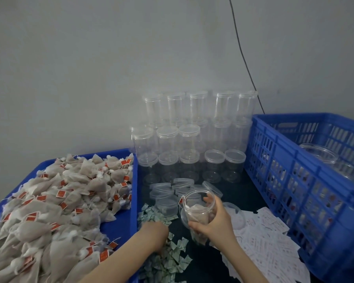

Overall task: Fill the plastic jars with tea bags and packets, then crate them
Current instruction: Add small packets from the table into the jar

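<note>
While the right hand (213,219) grips an open jar (198,213) already holding tea bags, just left of the blue crate (294,180), the left hand (154,231) reaches into the green packets (168,254); its fingers are hidden. Filling looks midway: next, a packet must go in, then a lid (163,189).
</note>
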Available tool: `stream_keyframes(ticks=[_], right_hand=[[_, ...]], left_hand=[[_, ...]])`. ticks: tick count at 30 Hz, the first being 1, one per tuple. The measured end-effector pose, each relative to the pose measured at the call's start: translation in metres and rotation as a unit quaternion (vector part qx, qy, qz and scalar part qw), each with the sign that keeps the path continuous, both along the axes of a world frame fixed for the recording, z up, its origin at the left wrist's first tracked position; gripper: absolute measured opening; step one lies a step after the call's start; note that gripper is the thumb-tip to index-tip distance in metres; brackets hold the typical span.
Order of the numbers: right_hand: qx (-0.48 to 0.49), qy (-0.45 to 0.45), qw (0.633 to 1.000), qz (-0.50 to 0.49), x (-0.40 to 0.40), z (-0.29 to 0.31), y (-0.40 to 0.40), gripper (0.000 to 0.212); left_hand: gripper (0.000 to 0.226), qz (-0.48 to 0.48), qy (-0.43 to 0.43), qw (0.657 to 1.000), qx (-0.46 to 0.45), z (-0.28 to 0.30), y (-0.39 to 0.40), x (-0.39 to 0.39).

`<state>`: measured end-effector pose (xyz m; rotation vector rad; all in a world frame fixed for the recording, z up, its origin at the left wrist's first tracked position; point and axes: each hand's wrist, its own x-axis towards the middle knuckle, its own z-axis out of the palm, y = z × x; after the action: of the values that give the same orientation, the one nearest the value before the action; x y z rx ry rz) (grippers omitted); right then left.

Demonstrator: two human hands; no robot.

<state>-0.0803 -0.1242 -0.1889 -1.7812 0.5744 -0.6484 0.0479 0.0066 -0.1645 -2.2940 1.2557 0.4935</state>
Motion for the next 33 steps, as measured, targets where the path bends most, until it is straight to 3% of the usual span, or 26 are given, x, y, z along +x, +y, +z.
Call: stream_keyframes(ticks=[7,15,19,25,29,33], right_hand=[[-0.002,-0.009,1.0,0.009,0.0,-0.001,0.005,0.092],[-0.003,-0.015,1.0,0.025,-0.002,-0.002,0.007,0.094],[-0.005,-0.012,1.0,0.026,-0.003,-0.003,0.01,0.093],[0.0,-0.013,0.999,0.038,-0.004,-0.005,0.01,0.098],[0.014,-0.015,0.999,0.033,-0.002,-0.005,0.016,0.096],[0.004,-0.01,0.999,0.032,0.0,-0.007,0.018,0.098]], left_hand=[[0.03,0.012,-0.061,0.998,-0.015,-0.007,-0.003,0.003],[0.03,0.022,-0.072,0.997,-0.029,-0.01,-0.002,0.009],[0.03,0.028,-0.083,0.992,-0.087,-0.004,0.001,0.01],[0.015,0.067,-0.045,0.957,-0.278,0.021,0.008,0.017],[0.035,0.058,0.065,0.935,-0.344,0.026,0.011,0.017],[0.041,0.05,0.148,0.906,-0.394,0.03,0.006,0.006]])
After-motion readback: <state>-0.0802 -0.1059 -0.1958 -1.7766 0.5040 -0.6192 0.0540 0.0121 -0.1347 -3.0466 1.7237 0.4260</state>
